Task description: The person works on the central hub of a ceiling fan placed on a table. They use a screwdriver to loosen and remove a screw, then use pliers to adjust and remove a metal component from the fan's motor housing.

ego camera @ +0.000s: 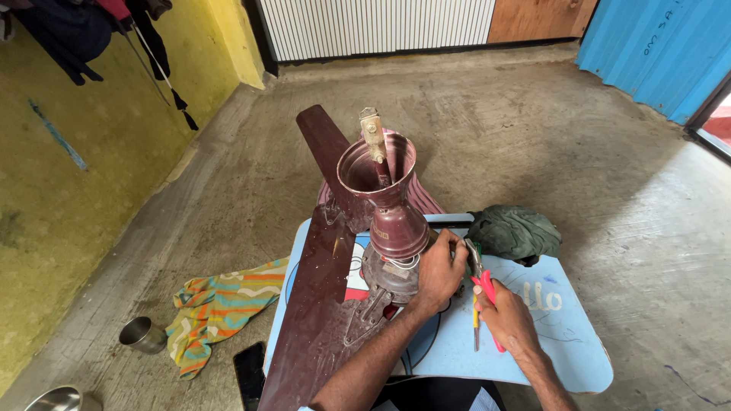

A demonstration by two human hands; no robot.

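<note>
Small light-blue table (563,342) on a bare concrete floor (533,137), maroon ceiling fan (358,251) lying on it under the fingers, dark green cloth (516,232) just beyond the fingertips, striped cloth (221,304), steel cup (141,335) and dark phone (249,373) on the floor, well off to their left

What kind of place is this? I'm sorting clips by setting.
Probably a room in a home, used for a repair: a bare concrete floor, a yellow wall with clothes hanging, and a maroon ceiling fan on a small blue table.
</note>
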